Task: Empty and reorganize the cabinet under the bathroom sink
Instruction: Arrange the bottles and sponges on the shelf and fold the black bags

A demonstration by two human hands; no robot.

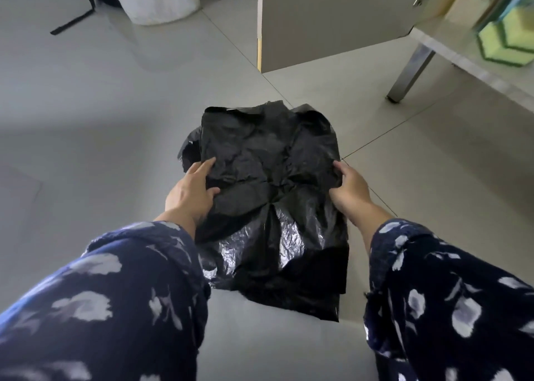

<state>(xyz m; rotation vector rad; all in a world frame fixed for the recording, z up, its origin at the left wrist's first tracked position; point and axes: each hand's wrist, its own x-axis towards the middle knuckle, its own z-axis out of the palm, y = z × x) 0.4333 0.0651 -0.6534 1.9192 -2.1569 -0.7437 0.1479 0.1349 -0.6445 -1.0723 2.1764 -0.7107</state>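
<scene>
A crumpled black plastic bag [268, 195] hangs over the grey tiled floor in front of me, held up by both hands. My left hand [192, 191] grips its left side, thumb on top of the plastic. My right hand [351, 188] pinches its right edge. The bag's lower part droops between my patterned dark-blue sleeves. The open cabinet door [332, 22] stands at the upper right, and the cabinet's bottom shelf [450, 42] holds yellow-green sponges [508, 39] and blurred bottles.
A metal cabinet leg [410, 71] stands on the floor at the right. A white sack [156, 1] and a dark bag with a strap [86, 7] lie at the far left. Grey floor tiles [115, 106] spread around the black bag.
</scene>
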